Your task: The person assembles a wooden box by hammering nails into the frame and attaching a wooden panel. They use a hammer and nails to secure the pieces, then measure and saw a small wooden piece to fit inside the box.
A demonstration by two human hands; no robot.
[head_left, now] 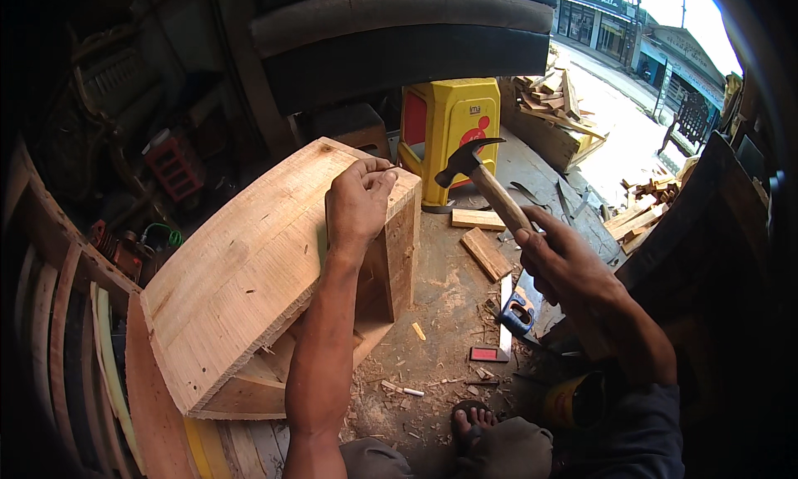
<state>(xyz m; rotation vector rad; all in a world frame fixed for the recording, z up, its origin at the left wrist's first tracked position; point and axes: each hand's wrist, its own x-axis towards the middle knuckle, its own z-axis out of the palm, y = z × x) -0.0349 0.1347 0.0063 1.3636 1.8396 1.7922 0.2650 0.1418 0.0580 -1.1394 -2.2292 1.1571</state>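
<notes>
My right hand point(565, 254) is wrapped round the wooden handle of a claw hammer point(504, 198). The hammer's dark head is raised, to the right of a wooden box-like frame point(401, 250) and apart from it. Across the top of that frame lies a broad pale wooden panel point(241, 271). At the panel's far right corner my left hand point(359, 200) is closed in a pinch. What its fingertips hold is too small to make out. My left forearm hides part of the panel's near edge and the frame's open side.
A yellow plastic stool point(461, 121) stands beyond the frame. Right of the frame lie wood offcuts point(486, 254), a try square point(504, 317) and a blue-handled saw point(521, 313). Shavings cover the floor near my foot point(474, 417). Scrap wood point(553, 96) is piled farther back.
</notes>
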